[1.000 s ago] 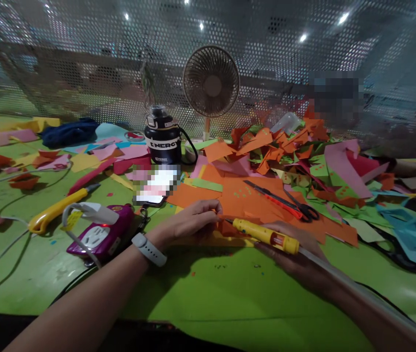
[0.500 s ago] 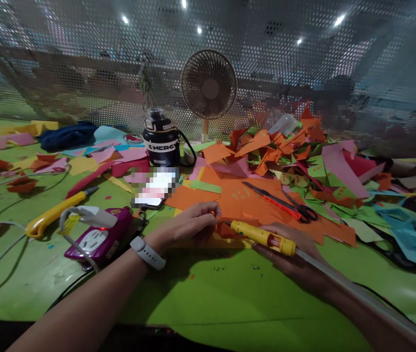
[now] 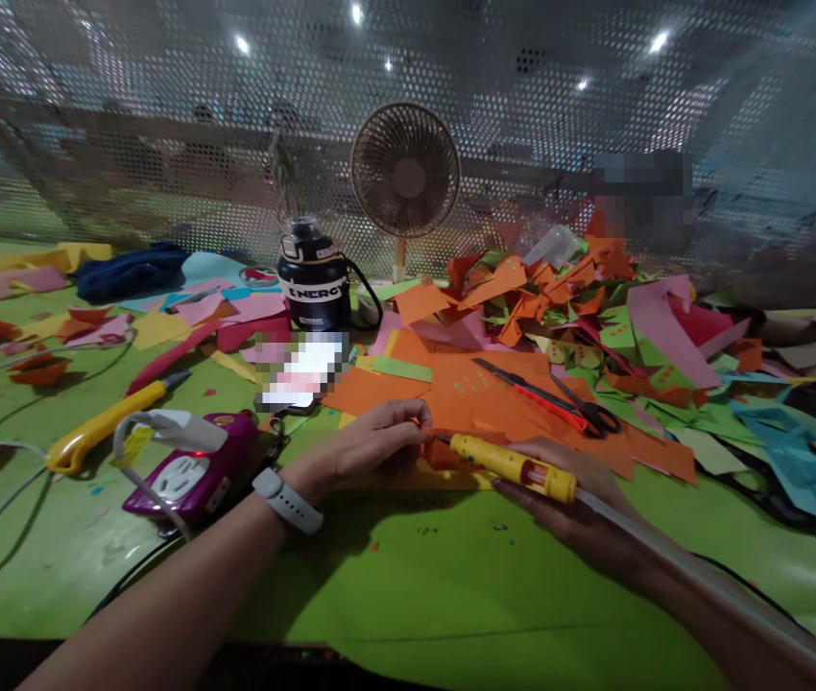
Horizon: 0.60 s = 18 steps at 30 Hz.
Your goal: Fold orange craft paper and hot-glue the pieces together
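Observation:
My left hand (image 3: 383, 441), wearing a pale wristband (image 3: 287, 501), is closed with its fingertips pinched on a small orange paper piece (image 3: 444, 453). My right hand (image 3: 573, 489) grips a yellow pen-shaped tool (image 3: 501, 463) with a thin dark tip and a long whitish cord or tube running back along the forearm. The tip points left and meets or nearly meets the paper beside my left fingertips; contact is hard to make out. Under both hands lie orange sheets (image 3: 466, 384) and a yellow edge. Part of my right fingers is hidden by the tool.
Black scissors and a black-and-red cutter (image 3: 538, 395) lie beyond my right hand. Left are a purple power strip (image 3: 225, 461), a yellow-handled tool (image 3: 109, 422) and a phone (image 3: 303, 374). Behind stand a black bottle (image 3: 314, 288), a fan (image 3: 406, 173) and a paper-scrap heap (image 3: 566, 278).
The view has shifted very slightly. Both hands keep their hold, and the tool tip stays by the orange paper; nothing else has visibly moved.

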Each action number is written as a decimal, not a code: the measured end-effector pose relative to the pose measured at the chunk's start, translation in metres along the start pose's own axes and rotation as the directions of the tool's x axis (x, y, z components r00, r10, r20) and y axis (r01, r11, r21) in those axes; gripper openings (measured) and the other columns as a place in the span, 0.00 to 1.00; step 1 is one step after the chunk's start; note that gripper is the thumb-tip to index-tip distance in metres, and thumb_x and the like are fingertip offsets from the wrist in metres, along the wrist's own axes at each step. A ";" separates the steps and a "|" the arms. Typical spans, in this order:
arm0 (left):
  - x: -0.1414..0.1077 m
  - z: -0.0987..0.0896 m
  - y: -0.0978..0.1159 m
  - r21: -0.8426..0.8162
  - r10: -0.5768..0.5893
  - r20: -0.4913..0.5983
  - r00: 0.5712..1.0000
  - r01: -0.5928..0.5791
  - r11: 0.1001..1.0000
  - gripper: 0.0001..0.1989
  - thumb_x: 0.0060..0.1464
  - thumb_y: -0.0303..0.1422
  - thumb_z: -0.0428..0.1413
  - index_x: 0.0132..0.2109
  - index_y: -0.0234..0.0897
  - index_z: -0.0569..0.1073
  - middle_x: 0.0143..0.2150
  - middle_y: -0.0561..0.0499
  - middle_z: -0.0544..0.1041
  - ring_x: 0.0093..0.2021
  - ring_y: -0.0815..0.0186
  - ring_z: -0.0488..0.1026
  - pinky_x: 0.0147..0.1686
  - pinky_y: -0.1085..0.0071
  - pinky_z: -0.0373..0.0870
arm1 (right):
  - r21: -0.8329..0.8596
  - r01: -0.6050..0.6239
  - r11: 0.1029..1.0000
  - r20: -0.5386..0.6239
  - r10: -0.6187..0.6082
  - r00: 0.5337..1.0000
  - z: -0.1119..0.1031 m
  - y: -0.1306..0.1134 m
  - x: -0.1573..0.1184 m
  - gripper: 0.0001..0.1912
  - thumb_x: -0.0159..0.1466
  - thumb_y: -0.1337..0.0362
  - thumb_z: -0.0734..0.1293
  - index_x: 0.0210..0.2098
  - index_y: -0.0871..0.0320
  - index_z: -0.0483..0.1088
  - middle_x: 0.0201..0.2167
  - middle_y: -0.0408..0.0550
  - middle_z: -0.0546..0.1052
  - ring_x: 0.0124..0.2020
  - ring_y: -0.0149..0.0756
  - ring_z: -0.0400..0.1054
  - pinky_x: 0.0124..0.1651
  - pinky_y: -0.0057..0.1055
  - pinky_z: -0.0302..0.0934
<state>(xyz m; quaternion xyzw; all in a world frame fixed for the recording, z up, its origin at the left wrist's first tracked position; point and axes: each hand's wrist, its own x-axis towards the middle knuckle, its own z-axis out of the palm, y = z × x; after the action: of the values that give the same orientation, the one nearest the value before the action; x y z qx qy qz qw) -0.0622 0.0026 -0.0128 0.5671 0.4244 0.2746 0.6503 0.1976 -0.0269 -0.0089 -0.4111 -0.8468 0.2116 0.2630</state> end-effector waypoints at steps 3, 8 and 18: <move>-0.001 0.000 0.001 0.002 -0.002 0.005 1.000 0.002 1.000 0.08 0.51 0.37 0.53 0.34 0.40 0.63 0.19 0.60 0.64 0.18 0.72 0.60 0.17 0.77 0.56 | 0.006 0.004 1.000 0.005 -0.004 1.000 0.000 0.000 0.000 0.12 0.63 0.58 0.66 0.45 0.53 0.70 0.37 0.46 0.78 0.33 0.36 0.73 0.34 0.31 0.67; -0.001 0.000 0.001 -0.005 0.016 0.023 1.000 -0.016 1.000 0.09 0.52 0.39 0.53 0.34 0.40 0.62 0.17 0.60 0.65 0.17 0.72 0.61 0.17 0.77 0.58 | 0.009 0.003 1.000 -0.004 -0.003 1.000 -0.001 -0.003 0.001 0.11 0.63 0.58 0.66 0.45 0.52 0.69 0.36 0.45 0.78 0.34 0.36 0.73 0.35 0.31 0.67; -0.001 0.001 0.003 0.012 0.010 0.014 1.000 -0.010 1.000 0.08 0.51 0.38 0.52 0.33 0.40 0.62 0.17 0.60 0.64 0.17 0.72 0.60 0.16 0.78 0.57 | -0.005 0.022 1.000 -0.004 -0.022 1.000 0.000 -0.005 0.002 0.11 0.63 0.58 0.65 0.45 0.53 0.70 0.35 0.45 0.78 0.33 0.34 0.73 0.35 0.30 0.66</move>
<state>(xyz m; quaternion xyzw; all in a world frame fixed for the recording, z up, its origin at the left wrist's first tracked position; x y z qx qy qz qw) -0.0612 0.0019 -0.0097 0.5749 0.4188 0.2714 0.6484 0.1939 -0.0276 -0.0054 -0.4027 -0.8513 0.2058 0.2661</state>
